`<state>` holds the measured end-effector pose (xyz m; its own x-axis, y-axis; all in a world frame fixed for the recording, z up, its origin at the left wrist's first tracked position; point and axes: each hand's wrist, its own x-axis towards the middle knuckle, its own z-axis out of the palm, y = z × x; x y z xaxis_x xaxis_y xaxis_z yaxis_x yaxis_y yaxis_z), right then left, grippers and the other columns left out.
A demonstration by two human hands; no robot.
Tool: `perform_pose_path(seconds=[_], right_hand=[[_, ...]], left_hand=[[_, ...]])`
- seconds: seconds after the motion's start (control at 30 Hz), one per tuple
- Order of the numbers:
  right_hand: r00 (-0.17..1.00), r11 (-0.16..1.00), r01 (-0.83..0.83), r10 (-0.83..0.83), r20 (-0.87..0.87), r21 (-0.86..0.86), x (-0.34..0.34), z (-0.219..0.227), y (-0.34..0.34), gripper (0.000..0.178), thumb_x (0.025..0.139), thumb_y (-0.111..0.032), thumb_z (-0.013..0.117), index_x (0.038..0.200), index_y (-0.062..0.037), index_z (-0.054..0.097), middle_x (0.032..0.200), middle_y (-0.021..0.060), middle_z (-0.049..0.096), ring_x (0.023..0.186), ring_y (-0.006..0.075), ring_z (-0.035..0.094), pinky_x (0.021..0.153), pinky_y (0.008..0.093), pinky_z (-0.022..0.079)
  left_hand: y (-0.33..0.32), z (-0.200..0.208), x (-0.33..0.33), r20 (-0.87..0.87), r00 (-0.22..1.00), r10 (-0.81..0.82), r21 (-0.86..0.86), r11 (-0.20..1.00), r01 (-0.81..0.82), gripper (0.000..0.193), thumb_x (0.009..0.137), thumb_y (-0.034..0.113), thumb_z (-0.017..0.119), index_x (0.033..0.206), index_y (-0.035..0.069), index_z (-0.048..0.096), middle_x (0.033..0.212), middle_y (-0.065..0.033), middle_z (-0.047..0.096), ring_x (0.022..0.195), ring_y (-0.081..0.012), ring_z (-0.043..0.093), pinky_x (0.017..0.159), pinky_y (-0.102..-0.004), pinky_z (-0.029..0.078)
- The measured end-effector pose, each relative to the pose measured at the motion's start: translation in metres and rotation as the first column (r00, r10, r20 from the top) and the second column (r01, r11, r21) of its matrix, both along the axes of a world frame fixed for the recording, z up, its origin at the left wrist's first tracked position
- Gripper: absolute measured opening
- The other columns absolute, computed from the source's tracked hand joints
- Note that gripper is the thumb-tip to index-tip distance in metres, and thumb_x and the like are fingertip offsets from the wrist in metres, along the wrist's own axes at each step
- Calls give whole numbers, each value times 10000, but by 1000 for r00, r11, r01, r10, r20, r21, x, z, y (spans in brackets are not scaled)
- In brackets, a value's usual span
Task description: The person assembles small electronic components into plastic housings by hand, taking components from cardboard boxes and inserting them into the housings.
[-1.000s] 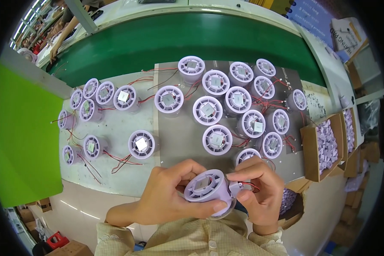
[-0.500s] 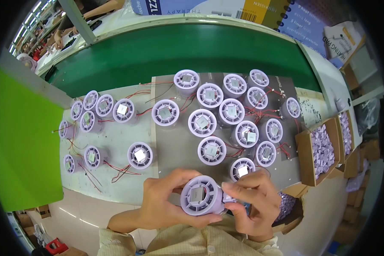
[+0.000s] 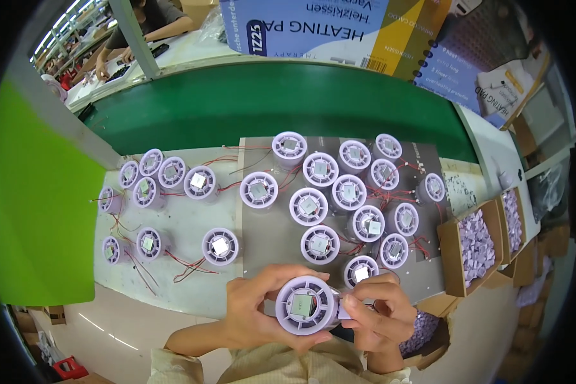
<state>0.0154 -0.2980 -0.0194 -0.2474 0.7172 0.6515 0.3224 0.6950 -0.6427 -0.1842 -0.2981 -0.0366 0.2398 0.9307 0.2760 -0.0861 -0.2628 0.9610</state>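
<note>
Beside the table (image 3: 182, 219), boxes (image 3: 450, 265) hold lilac pieces (image 3: 477, 246); left hand (image 3: 255, 312) grips a housing (image 3: 303, 306), right hand (image 3: 383, 317) a tab (image 3: 344, 310).

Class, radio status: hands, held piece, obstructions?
Left hand holds round lavender plastic housing. Right hand pinches small lavender piece at housing's side. No obstruction visible; similar housings ahead.

Bright, fairly even light covers the worktable (image 3: 185, 224), with soft shadows. Tube lamps (image 3: 58, 27) glow beyond its far left corner. Glare whitens one square plate (image 3: 361, 273) by the near edge and streaks the floor (image 3: 153, 329). The lilac slotted housing (image 3: 297, 283) looks fairly sharp; fisheye distortion bends outer lines inside black vignetting.
</note>
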Motion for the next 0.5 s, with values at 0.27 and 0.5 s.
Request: perform_pose_path(seconds=[0.27,0.5], right_hand=[[988,992,124,-126,86,29,-4,9,-7,530,534,50,819,1035,-114,762,942,63,683,763,214,612,607,269,535],[996,996,67,-70,60,56,2,13,-7,521,570,92,782,1047,-119,760,962,71,685,813,228,613,634,276,548]], left_hand=[[-5,3,5,119,992,-28,-128,991,43,765,603,121,944,1201,-76,508,1138,-214,670,1083,-266,666,935,-365,553],[0,16,5,-95,992,88,182,981,-69,769,581,209,961,1156,-83,544,1098,-221,686,989,-238,703,843,-316,586]])
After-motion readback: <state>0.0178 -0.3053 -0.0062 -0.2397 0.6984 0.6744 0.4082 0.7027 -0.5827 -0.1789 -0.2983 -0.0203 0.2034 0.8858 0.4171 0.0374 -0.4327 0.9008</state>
